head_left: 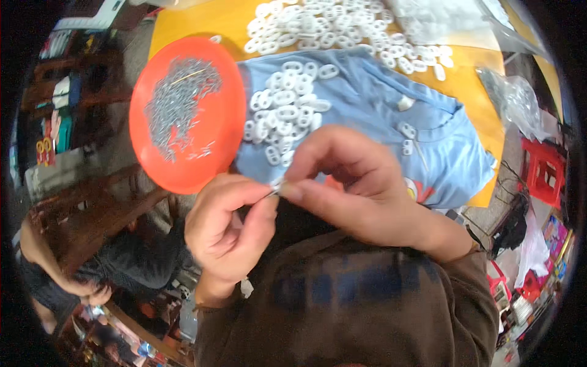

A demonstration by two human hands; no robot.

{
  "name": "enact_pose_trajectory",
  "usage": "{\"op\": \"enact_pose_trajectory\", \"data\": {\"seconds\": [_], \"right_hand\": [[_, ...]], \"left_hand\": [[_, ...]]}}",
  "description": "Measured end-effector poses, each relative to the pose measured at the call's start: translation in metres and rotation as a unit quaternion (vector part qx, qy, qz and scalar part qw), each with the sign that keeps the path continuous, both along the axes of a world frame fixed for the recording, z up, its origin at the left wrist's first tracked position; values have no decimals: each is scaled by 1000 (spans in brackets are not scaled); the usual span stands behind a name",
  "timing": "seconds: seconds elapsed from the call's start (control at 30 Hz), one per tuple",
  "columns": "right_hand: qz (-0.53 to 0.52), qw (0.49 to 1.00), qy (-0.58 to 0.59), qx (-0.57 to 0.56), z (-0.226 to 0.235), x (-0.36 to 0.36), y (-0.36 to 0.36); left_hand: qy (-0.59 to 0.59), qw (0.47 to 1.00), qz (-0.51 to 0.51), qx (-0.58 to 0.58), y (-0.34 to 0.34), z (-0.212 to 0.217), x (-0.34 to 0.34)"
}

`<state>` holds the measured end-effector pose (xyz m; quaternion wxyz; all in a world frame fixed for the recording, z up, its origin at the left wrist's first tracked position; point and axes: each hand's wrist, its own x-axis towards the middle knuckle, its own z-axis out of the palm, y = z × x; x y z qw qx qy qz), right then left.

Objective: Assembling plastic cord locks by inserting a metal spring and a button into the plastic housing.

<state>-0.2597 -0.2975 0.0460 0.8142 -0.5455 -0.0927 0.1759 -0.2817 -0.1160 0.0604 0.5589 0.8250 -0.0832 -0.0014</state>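
My left hand (226,229) and my right hand (367,196) meet above my lap at the cloth's near edge, thumbs and forefingers pinched. A thin metal pin (266,196) sticks out of the left pinch. Between the right fingertips is a small white plastic piece (276,183), mostly covered and blurred; pin and piece appear to touch. Just beyond, a pile of white oval pieces with holes (286,112) lies on a blue T-shirt (367,85). To the left, a red-orange plate (227,134) carries a heap of metal pins (183,92).
A larger heap of white pieces (330,24) covers the far side of the yellow tabletop (483,147). Clear plastic bags (520,107) lie at its right, above a red stool (543,171). At lower left another person's hand (95,293) rests near a wooden frame.
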Motion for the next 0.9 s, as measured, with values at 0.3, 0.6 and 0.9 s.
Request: {"op": "enact_pose_trajectory", "data": {"seconds": [0.3, 0.6, 0.9], "right_hand": [[-15, 991, 113, 69, -4, -7, 9], [-23, 973, 185, 133, -10, -13, 9], [-50, 982, 148, 102, -12, -19, 10]], "left_hand": [[71, 981, 42, -176, -9, -14, -6], [75, 954, 78, -281, -29, -27, -16], [46, 963, 74, -254, -30, -27, -16]]}}
